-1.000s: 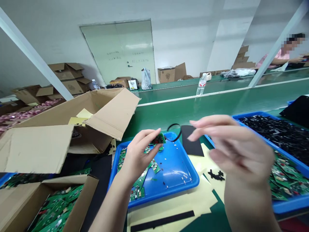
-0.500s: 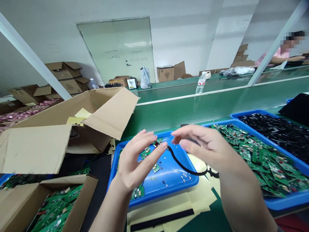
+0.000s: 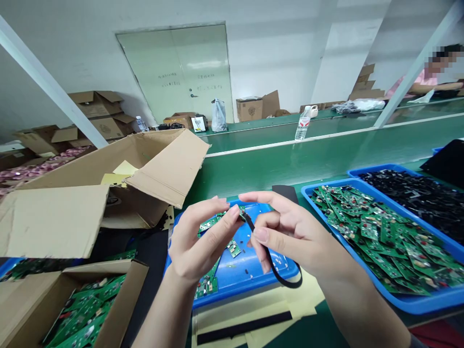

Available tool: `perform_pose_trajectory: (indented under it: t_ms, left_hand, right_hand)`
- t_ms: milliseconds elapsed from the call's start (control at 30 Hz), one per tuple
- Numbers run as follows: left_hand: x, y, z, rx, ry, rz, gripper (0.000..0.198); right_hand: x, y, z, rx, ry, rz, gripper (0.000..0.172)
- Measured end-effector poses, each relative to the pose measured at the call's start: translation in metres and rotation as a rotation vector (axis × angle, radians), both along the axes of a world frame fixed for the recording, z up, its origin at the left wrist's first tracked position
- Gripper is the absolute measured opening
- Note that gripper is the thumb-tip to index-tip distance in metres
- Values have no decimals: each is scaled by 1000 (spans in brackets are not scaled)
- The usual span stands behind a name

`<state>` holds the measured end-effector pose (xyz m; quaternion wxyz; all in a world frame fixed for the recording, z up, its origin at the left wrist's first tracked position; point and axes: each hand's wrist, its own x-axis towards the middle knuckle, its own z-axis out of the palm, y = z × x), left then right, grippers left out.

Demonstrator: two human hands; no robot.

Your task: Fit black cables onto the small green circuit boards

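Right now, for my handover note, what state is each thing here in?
Small circuit board: pinched, mostly hidden.
Left hand: pinching that board.
Black strip: bent into a curve.
Right hand: closed around that strip.
Middle blue tray: partly filled with loose boards.
Right blue tray: full of green boards.
Far blue tray: full of black pieces.
Large cardboard box: flaps open.
Small cardboard box: open, holding boards.
Red-labelled bottle: upright.
Door: shut.

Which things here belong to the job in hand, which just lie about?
Likely the job:
circuit board in the left hand
black strip in the right hand
blue tray below

Seemingly lying about:
water bottle
plastic bag
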<state>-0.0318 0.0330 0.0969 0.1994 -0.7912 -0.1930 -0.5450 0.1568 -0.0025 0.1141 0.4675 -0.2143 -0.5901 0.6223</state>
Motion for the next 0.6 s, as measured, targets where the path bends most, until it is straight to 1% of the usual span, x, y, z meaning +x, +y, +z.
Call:
perform_pose_trajectory:
  t_ms: [133, 233, 333, 467, 533, 600]
  left_hand:
    - [4, -4, 6, -77, -12, -45, 59]
    - [5, -7, 11, -152, 11, -82, 52]
    - [4, -9, 13, -230, 42, -123, 47]
    - [3, -8, 12, -339, 89, -192, 46]
    - [3, -8, 12, -367, 78, -218, 45]
    - [4, -7, 10, -396, 63, -242, 45]
  right_hand:
    - [0, 5, -2, -89, 54, 94, 36]
    - [1, 9, -4, -116, 72, 147, 37]
    - [2, 10, -5, -129, 80, 148, 38]
    - [4, 11, -4, -143, 90, 173, 38]
    - [4, 10, -4, -125, 78, 173, 38]
    - [4, 10, -3, -92, 35, 139, 40]
